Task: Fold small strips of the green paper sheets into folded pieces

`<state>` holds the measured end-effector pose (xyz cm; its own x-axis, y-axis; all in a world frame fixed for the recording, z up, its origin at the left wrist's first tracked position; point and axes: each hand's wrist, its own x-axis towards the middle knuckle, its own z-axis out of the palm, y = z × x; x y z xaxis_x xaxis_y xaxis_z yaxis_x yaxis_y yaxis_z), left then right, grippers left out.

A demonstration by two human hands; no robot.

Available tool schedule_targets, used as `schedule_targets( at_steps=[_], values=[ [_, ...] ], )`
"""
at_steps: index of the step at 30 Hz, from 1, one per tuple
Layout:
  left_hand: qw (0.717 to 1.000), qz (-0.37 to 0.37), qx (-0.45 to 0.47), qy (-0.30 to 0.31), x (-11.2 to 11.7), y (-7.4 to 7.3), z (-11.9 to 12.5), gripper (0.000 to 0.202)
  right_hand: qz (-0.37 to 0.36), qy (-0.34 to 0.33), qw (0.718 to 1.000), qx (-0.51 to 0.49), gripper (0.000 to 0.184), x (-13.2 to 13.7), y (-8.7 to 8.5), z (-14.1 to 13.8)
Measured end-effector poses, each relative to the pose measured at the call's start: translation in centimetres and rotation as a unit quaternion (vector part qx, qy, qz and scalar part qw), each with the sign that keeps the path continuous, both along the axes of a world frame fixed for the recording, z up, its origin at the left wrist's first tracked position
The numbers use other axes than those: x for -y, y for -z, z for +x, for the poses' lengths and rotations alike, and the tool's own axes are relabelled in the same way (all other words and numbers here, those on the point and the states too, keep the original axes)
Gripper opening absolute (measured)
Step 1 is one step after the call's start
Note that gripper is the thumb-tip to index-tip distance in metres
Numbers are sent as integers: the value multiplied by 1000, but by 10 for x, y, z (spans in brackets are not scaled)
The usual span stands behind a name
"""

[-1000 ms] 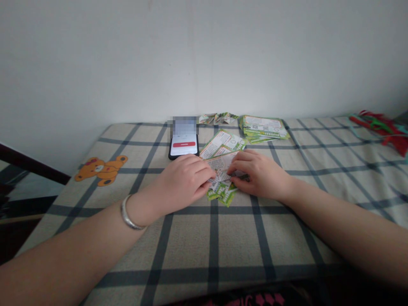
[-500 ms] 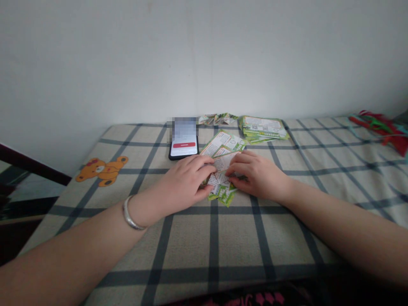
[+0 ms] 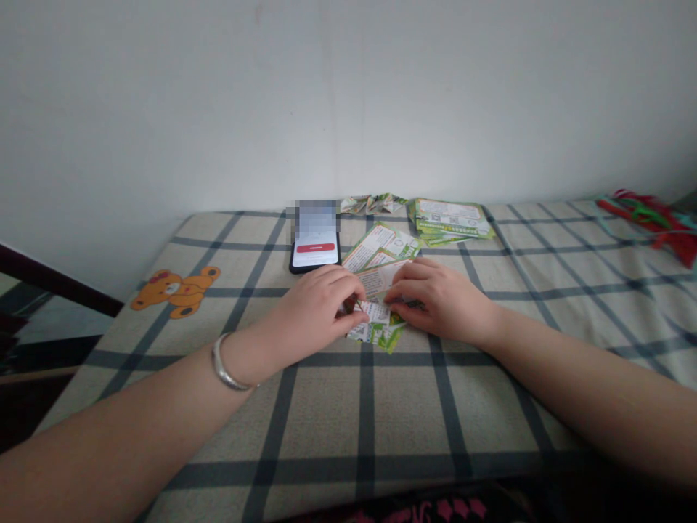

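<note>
A small printed leaflet [image 3: 375, 312], white with green edges, lies creased between my two hands near the middle of the table. My left hand [image 3: 324, 301], a silver bangle on its wrist, pinches the leaflet's left side between thumb and fingers. On the right side, the curled fingers and thumb of my right hand [image 3: 430, 294] grip the same paper; their tips are partly hidden. Just beyond the hands lie overlapping flat leaflets [image 3: 375, 245] with green borders. Several folded paper pieces [image 3: 373, 204] stand in a row by the wall.
A phone [image 3: 314, 250] with a lit screen lies behind my left hand. To the right of the folded pieces is a stack of leaflets [image 3: 451, 218]. A checked cloth [image 3: 321, 428] with a bear picture [image 3: 177, 292] covers the table. Red and green fabric [image 3: 656, 221] lies far right.
My left fingers have curled in and drawn closer to the thumb, and the left part of the leaflet has shifted under them. The right hand has hardly moved.
</note>
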<state>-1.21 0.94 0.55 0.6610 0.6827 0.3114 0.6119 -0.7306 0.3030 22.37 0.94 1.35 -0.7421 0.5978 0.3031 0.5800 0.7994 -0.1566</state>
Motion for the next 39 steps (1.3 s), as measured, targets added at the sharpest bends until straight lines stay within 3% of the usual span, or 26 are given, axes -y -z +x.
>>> schedule_targets(
  at_steps=[8, 12, 15, 19, 23, 31, 36, 39],
  values=[
    [995, -75, 63, -30, 1, -5, 2, 9, -1, 4, 1000, -20, 19, 0, 0, 2],
    [971, -176, 146, -75, 0, -3, 1, 13, -22, 27, 999, -37, 23, 0, -3, 3],
    [955, -202, 207, -62, -2, -2, -1, 15, -40, 52, 997, -43, 24, -1, -4, 4],
    [955, -118, 272, 24, -1, -2, 0, 12, -43, 55, 996, -55, 23, -3, -3, 5],
    [968, 0, 233, 89, -1, -4, 2, 9, -45, 54, 996, -57, 20, -5, -2, 5],
    [986, 84, 99, 106, -2, 0, -3, 5, -27, 26, 999, -29, 25, -4, 0, 6],
    [977, 170, -6, 132, -1, 1, -7, 14, -16, 3, 1000, 1, 35, -1, -4, 6],
    [974, 179, -34, 132, -2, 2, -7, 16, -17, 0, 1000, 13, 33, 0, -5, 6]
  ],
)
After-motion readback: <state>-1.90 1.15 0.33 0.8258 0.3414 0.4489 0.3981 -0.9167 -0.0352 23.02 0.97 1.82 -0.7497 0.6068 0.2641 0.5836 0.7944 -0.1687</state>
